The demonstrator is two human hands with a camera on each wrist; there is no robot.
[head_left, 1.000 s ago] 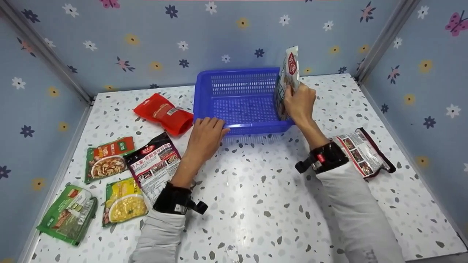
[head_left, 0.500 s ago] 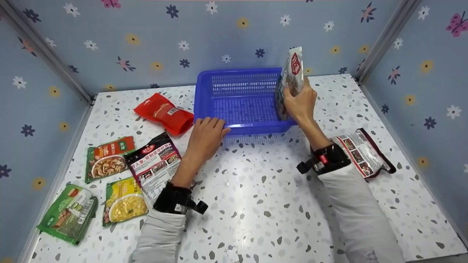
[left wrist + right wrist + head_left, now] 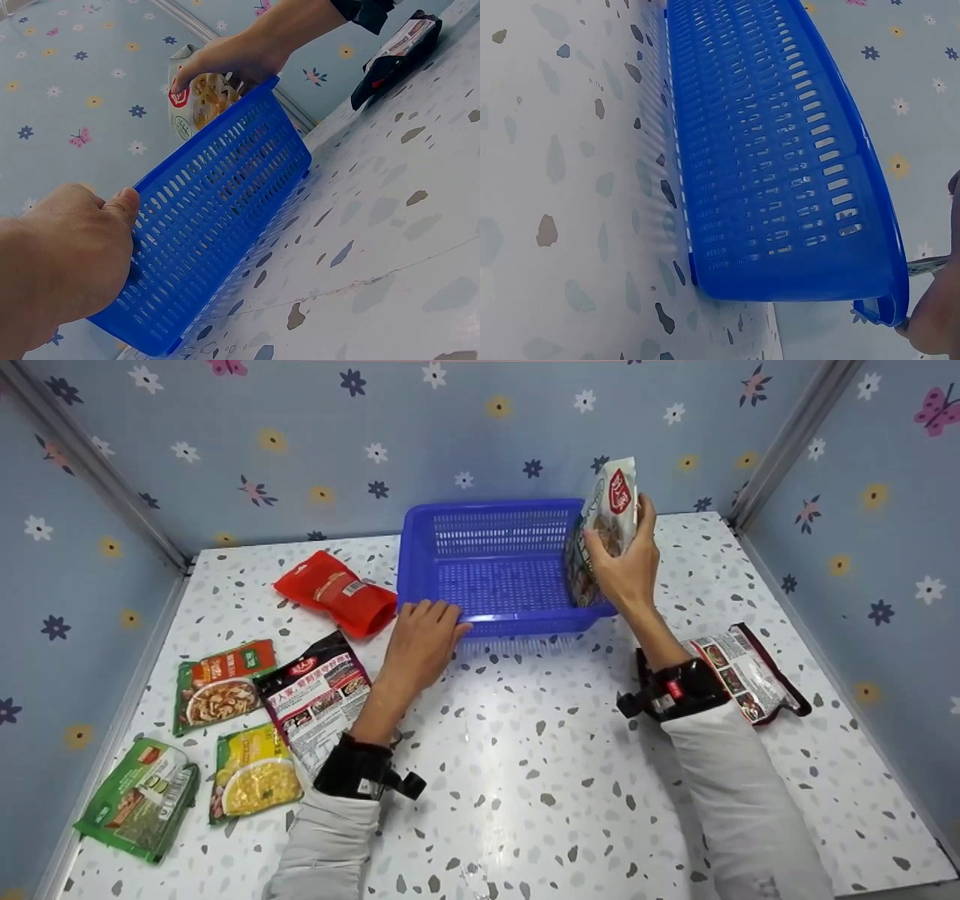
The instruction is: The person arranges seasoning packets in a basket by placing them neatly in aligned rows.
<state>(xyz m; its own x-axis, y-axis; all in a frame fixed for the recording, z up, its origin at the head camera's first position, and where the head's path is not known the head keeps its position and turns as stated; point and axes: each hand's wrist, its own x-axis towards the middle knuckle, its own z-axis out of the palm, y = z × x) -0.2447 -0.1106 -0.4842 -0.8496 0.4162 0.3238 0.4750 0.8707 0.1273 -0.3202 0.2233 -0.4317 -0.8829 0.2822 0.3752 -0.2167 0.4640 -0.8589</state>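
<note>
A blue plastic basket with slotted walls stands against the back wall. My left hand grips its front rim near the left corner; in the left wrist view the thumb lies along the rim. My right hand holds a pale food pouch with a red label, thumb on its printed front and fingers behind. The pouch stands on edge inside the basket at its right end, its top leaning right above the rim. Only a bit of my right hand shows in the right wrist view, beside the basket's corner.
A red pouch lies left of the basket. Farther left are a black-and-white pouch, an orange packet, a yellow packet and a green packet. Another pouch lies right, partly behind my right wrist.
The pouch's top has tilted to the right, turning more of its front into view. My right hand has shifted slightly right and its fingers have spread up behind the pouch. My left hand stays put.
</note>
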